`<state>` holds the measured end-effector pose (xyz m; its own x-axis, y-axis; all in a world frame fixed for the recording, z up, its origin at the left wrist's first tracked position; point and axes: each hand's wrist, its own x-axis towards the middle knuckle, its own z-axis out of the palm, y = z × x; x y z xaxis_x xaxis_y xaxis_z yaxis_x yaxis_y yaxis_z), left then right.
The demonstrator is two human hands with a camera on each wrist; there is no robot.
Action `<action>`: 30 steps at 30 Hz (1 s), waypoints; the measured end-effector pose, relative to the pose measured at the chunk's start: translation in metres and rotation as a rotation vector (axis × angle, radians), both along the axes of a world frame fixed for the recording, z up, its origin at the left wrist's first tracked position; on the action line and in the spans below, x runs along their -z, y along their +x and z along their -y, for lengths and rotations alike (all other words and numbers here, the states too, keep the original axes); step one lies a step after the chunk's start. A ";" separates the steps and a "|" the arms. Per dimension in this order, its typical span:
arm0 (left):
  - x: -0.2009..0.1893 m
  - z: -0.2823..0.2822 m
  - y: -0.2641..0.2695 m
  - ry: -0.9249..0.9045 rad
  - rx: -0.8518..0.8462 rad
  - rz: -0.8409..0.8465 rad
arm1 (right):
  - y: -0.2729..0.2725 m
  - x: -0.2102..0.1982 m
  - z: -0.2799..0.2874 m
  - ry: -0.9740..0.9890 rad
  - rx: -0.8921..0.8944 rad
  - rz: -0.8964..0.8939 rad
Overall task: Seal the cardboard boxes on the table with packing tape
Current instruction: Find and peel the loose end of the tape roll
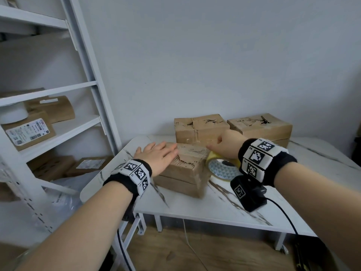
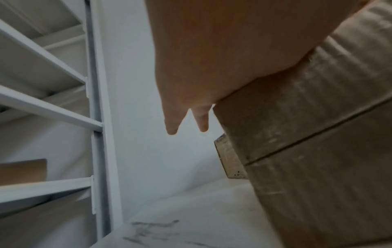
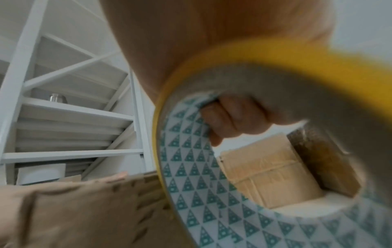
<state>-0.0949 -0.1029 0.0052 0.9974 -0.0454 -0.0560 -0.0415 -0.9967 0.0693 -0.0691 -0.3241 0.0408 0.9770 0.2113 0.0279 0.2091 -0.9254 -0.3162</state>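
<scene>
A worn cardboard box (image 1: 185, 169) lies at the near left of the white marble table (image 1: 224, 204). My left hand (image 1: 158, 156) lies flat on its top with straight fingers; the left wrist view shows the palm (image 2: 222, 50) pressing the box (image 2: 307, 134). My right hand (image 1: 224, 144) grips a yellow roll of packing tape (image 1: 222, 167) just right of that box, fingers (image 3: 229, 120) curled through the core, whose inside is patterned with teal triangles (image 3: 186, 176). Two more boxes stand behind, one (image 1: 201, 128) in the middle, one (image 1: 259, 127) to the right.
A white metal shelf rack (image 1: 58, 114) with labelled parcels (image 1: 29, 132) stands close to the table's left edge. A wall runs behind the boxes. A black cable (image 1: 283, 214) trails from my right wrist over the table's front. Bare tabletop (image 1: 312, 159) spreads to the right.
</scene>
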 end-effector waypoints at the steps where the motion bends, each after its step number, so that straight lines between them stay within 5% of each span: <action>1: 0.000 -0.003 0.001 -0.001 -0.002 -0.001 | -0.004 0.004 -0.002 0.007 0.000 -0.034; 6: -0.007 -0.003 -0.002 0.128 -0.060 0.087 | -0.017 0.024 -0.011 0.101 0.059 -0.127; 9: -0.008 0.022 -0.011 0.097 0.055 0.173 | -0.021 0.027 -0.017 0.126 0.068 -0.143; 15: 0.009 0.050 -0.011 0.071 0.122 0.019 | -0.025 0.029 -0.018 0.144 0.064 -0.117; 22: 0.006 0.043 -0.006 0.121 0.169 0.004 | -0.038 0.033 -0.010 0.367 -0.004 -0.191; 30: 0.004 0.034 -0.002 0.057 0.208 0.018 | -0.049 0.037 0.000 0.833 -0.016 -0.563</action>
<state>-0.0973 -0.1367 0.0012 0.9676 -0.2481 -0.0470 -0.2478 -0.9687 0.0109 -0.1177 -0.3240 0.0035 0.8908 0.3482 -0.2918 -0.1591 -0.3626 -0.9183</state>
